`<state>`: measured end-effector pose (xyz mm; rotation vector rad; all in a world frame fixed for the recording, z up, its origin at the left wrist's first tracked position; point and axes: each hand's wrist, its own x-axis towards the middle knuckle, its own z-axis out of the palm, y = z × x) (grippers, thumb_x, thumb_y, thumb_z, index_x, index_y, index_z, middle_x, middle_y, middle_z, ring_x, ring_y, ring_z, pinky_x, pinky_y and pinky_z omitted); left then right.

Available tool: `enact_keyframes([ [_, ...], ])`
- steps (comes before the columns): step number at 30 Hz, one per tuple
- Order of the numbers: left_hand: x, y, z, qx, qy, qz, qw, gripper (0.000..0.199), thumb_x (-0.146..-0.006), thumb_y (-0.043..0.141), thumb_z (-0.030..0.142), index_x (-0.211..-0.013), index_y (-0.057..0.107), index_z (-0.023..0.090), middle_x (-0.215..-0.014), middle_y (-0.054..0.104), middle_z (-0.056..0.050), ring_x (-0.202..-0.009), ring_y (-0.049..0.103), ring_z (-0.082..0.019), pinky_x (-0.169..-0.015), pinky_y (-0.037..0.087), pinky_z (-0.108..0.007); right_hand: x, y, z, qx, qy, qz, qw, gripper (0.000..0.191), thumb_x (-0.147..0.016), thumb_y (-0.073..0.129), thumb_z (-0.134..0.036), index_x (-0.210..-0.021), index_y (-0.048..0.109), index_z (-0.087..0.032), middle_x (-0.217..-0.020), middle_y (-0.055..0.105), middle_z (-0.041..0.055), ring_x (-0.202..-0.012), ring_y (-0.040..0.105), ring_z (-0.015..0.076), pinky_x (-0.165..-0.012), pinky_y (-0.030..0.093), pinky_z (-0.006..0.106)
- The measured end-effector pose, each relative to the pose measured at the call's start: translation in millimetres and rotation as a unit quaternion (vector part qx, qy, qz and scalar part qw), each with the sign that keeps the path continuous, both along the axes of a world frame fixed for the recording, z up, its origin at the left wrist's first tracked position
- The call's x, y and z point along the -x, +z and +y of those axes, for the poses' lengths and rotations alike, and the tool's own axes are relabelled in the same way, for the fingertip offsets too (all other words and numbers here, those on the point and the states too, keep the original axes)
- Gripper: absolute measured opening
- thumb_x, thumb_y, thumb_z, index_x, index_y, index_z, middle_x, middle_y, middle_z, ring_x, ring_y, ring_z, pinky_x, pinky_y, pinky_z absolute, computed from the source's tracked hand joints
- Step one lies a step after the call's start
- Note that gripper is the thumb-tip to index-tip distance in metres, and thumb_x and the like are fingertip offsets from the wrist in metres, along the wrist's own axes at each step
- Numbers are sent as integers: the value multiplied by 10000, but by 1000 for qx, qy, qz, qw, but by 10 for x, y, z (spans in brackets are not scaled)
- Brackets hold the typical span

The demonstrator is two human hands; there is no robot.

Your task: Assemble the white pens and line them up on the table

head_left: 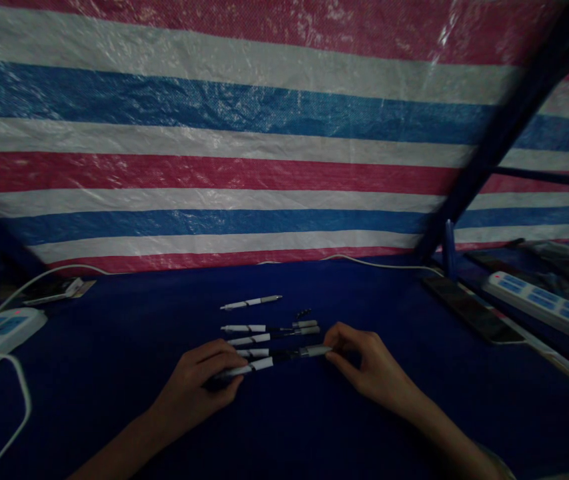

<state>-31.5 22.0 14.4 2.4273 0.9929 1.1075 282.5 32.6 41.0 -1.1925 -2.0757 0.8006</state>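
Note:
My left hand (204, 377) pinches the left end of a white pen barrel (259, 365), the nearest one on the blue table (284, 433). Between thumb and forefinger, my right hand (359, 357) grips the tip of a grey pen part (313, 351). Just beyond lie more white barrels, one of them a barrel (252, 340), with thin dark refills and grey parts such as a grey grip (305, 324) to their right. Farther back rests a whole white and grey pen (251, 303). A small dark spring-like piece (304, 312) lies near the grey parts.
Power strips stand at the left (7, 333) and right (549, 307), with white cables along the table. A black phone (469, 310) lies at the right. Blue metal posts and a striped sheet (244, 167) are behind.

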Motion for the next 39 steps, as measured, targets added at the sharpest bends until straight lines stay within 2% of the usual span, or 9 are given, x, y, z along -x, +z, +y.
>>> enact_keyframes([
  [8, -110, 21, -42, 42, -14, -12, 999, 264, -765, 621, 45, -939, 706, 224, -818, 697, -27, -680, 676, -147, -606, 546, -242, 92, -69, -18, 4, 13, 35, 999, 127, -830, 595, -71, -853, 621, -194, -754, 666, -20, -677, 642, 136, -633, 498, 239],
  [16, -177, 35, -98, 92, -27, -28, 995, 255, -751, 621, 43, -906, 715, 222, -791, 685, -24, -664, 666, -152, -592, 532, -250, 150, -181, -69, 35, 19, 65, 997, 173, -787, 698, -81, -907, 707, -206, -800, 751, -12, -734, 709, 154, -677, 535, 233],
  [21, -153, 8, -100, 145, -34, -28, 988, 244, -742, 643, 51, -895, 719, 225, -816, 725, -16, -694, 687, -156, -639, 534, -246, 148, -248, -100, 79, 31, 62, 994, 124, -806, 701, -127, -892, 733, -211, -811, 767, -16, -556, 676, 124, -561, 527, 204],
  [24, -145, -5, -110, 182, -25, -11, 983, 212, -724, 660, 55, -859, 718, 208, -781, 726, -9, -669, 681, -150, -628, 516, -232, 152, -242, -117, 91, 40, 52, 994, 103, -813, 692, -121, -867, 740, -194, -764, 753, -12, -531, 662, 117, -530, 504, 182],
  [35, -195, 20, -162, 240, -16, -15, 970, 110, -700, 688, 89, -770, 698, 174, -702, 664, 0, -604, 611, -127, -570, 454, -204, 177, -173, -186, -21, 97, -56, 994, 128, -938, 555, -170, -846, 644, -165, -732, 668, 5, -623, 624, 132, -593, 449, 203],
  [39, -178, 35, -152, 247, -9, -8, 969, 94, -712, 685, 108, -772, 699, 179, -689, 659, 8, -593, 601, -123, -558, 444, -200, 159, -179, -173, -9, 113, -55, 992, 155, -938, 583, -217, -812, 658, -167, -724, 683, 3, -617, 636, 130, -586, 448, 193],
])
